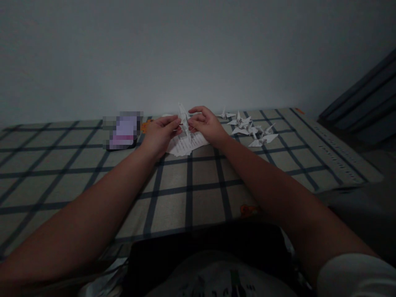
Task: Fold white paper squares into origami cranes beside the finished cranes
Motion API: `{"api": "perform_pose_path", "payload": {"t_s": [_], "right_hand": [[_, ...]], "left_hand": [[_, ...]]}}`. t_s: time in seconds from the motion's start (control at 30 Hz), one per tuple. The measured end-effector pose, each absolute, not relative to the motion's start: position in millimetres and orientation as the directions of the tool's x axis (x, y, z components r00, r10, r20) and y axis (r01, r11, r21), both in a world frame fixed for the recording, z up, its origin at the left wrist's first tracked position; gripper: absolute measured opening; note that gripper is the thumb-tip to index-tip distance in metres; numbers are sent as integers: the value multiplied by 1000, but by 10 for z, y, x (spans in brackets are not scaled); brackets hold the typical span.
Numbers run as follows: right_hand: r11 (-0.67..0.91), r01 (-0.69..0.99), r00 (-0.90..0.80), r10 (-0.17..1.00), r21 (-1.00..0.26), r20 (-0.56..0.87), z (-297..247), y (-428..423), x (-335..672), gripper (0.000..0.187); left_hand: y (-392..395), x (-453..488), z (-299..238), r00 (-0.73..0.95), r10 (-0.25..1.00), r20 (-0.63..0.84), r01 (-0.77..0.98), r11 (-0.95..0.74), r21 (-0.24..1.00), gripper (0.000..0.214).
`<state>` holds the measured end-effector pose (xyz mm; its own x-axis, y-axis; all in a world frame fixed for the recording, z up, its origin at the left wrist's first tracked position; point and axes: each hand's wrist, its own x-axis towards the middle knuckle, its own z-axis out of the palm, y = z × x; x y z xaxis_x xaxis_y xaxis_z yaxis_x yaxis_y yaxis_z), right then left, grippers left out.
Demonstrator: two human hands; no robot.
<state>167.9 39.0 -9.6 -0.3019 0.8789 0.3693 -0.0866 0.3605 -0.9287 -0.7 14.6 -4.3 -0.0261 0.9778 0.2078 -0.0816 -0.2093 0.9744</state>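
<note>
I see left hand (159, 133) fingers pinching folded white paper (182, 110) above torn-edged sheet (187, 145); right hand (208, 127) fingers half-curled alongside, grip unclear. Probably shaping folds; I'd say next move needs light touch.

This looks like a room in a home, though which room is hard to tell. A checked cloth (202, 208) with printed lettering and small orange figures — household fabric by its look — runs up to a plain, bare-painted wall (198, 53). A phone (125, 130) and folded paper birds (254, 130) lie on it — everyday belongings, in dim light.
</note>
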Motion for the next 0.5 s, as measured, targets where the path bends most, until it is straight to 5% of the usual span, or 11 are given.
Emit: {"api": "perform_pose_path", "payload": {"t_s": [0.3,0.5], "right_hand": [[391,-50,-317,867,-919,386,-127,438,1682,16],[446,7,-344,841,-895,417,-113,395,1678,14]], "left_hand": [[119,-23,-48,-127,938,323,191,-296,936,25],[90,-12,-91,-13,906,423,263,-405,875,18]]}}
